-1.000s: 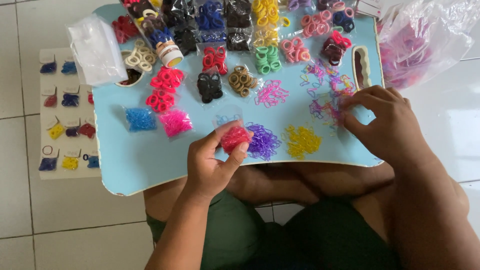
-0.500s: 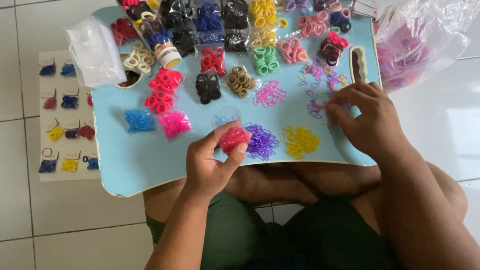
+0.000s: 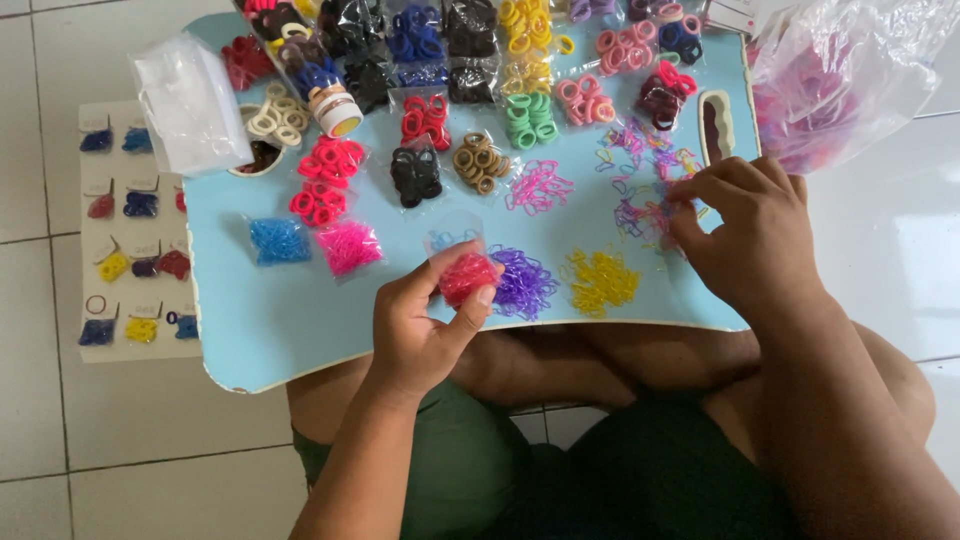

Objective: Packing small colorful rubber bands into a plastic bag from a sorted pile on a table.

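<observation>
Since a moment ago, the right hand (image 3: 752, 232) has slid left into the mixed loose bands (image 3: 640, 210), fingertips pinching there; the left hand (image 3: 425, 325) grips the small red-band bag (image 3: 467, 277) above the blue tray (image 3: 270, 330).

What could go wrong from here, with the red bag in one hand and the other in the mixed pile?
1. The left hand pinches the small bag of red bands in a fingertip grip just above the purple pile; a slip could mix colours.
2. The right hand picks in the mixed bands, likely scattering them toward the yellow pile.
3. The blue tray rests on the lap; a knee shift might tip everything.
</observation>
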